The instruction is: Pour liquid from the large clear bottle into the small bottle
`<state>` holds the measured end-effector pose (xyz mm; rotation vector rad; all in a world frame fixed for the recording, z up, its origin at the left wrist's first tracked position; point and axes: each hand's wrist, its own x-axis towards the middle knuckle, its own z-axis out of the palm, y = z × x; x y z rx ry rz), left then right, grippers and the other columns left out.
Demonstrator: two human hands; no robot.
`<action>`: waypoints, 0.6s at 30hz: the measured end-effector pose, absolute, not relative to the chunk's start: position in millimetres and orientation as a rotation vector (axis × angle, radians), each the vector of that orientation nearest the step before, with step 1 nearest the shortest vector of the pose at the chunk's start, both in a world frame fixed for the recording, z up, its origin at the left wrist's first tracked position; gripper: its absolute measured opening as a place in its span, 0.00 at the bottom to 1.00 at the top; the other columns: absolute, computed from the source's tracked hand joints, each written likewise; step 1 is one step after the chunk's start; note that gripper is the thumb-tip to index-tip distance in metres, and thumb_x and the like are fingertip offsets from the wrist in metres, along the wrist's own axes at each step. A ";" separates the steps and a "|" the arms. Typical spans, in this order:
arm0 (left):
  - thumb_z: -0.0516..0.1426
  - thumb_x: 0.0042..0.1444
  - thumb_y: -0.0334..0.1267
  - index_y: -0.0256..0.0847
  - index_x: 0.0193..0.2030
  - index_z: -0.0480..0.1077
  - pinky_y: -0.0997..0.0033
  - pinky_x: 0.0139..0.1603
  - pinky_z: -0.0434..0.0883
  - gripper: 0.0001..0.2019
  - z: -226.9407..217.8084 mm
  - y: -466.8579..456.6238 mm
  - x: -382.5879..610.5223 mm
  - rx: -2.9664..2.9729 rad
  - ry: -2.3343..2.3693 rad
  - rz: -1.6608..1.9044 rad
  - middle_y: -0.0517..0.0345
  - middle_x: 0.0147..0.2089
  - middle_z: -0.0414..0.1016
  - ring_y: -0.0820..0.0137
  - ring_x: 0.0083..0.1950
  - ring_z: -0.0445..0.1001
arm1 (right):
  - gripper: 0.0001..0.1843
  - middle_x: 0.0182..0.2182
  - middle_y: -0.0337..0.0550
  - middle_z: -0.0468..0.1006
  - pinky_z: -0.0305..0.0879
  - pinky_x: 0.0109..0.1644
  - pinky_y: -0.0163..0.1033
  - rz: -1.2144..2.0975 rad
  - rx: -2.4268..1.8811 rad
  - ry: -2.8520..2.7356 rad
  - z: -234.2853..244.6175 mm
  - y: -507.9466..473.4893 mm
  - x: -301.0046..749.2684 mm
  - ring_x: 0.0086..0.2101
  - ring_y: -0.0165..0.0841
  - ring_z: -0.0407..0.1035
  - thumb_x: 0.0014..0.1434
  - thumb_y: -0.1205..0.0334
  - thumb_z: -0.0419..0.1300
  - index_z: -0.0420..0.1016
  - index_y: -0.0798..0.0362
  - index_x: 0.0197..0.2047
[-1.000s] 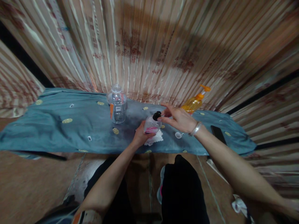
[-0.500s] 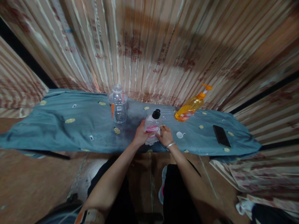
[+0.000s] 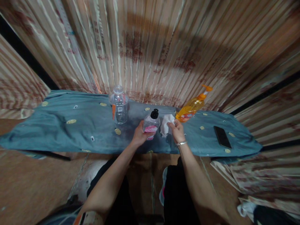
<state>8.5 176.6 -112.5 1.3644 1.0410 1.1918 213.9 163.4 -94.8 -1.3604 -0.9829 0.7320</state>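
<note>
My left hand is wrapped round a clear pump bottle with a black pump top and a pink label, which leans slightly to the right. Between thumb and fingers, my right hand pinches a crumpled white tissue just right of that bottle. Beyond the right hand stands an orange pump bottle, partly full of orange liquid and close to the fingers. Off to the left is an open-mouthed clear plastic bottle with an orange label.
A teal patterned cloth covers the narrow table. Toward its right end lies a black phone. A striped curtain hangs directly behind the table, and dark poles slant at both sides.
My right hand has moved right and away from the pump bottle, taking the white tissue from under and around it. The left hand, still on the bottle, has shifted slightly left.
</note>
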 end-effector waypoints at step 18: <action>0.65 0.48 0.27 0.34 0.50 0.73 0.62 0.49 0.77 0.20 -126.8 176.9 17.7 1.407 1.031 1.242 0.53 0.42 0.82 0.62 0.43 0.79 | 0.36 0.74 0.57 0.59 0.54 0.74 0.60 -0.400 -1.320 -2.097 -96.5 98.8 129.3 0.76 0.46 0.42 0.70 0.72 0.47 0.48 0.54 0.79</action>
